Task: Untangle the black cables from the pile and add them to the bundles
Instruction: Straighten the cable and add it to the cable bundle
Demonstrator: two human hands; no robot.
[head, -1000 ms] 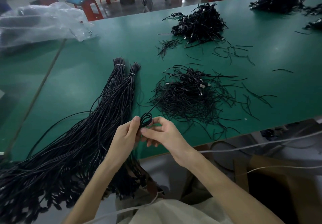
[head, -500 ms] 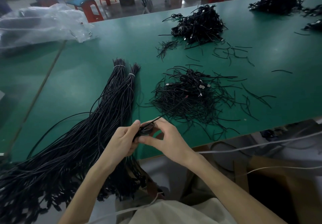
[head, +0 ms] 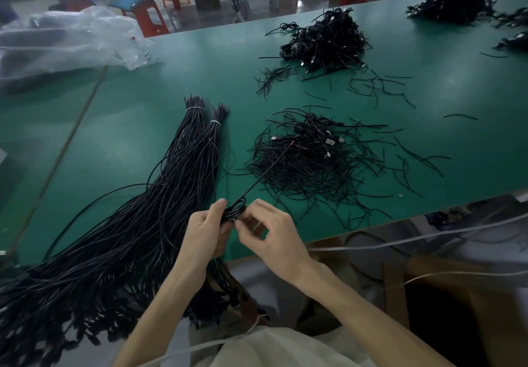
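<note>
So a coiled black cable [head: 235, 209] is held over the counter's [head: 143, 138] near edge: left hand [head: 210, 231] grip wrapped round it, right hand [head: 274, 232] grip pinched on it. Its tail is stretched toward the pile [head: 311, 155], and the bundles [head: 188, 160] are laid toward the left edge.

A second ago the small coil of thin black cable [head: 235, 209] stood as an open loop between the two thumbs. Now I see it squeezed into a tighter bunch, gripped between the thumb and fingers of the left hand [head: 207, 229]. The right hand [head: 274, 232] has shifted its hold: its thumb tip now sits at the coil's lower edge, with the index finger curled just beside the top. The coil's free tail (earlier lost among the loose tangled pile of black cables [head: 328, 166]) has come clear. It pokes out straight, up and to the right, its reddish bare tip [head: 292, 142] showing above the pile.
</note>
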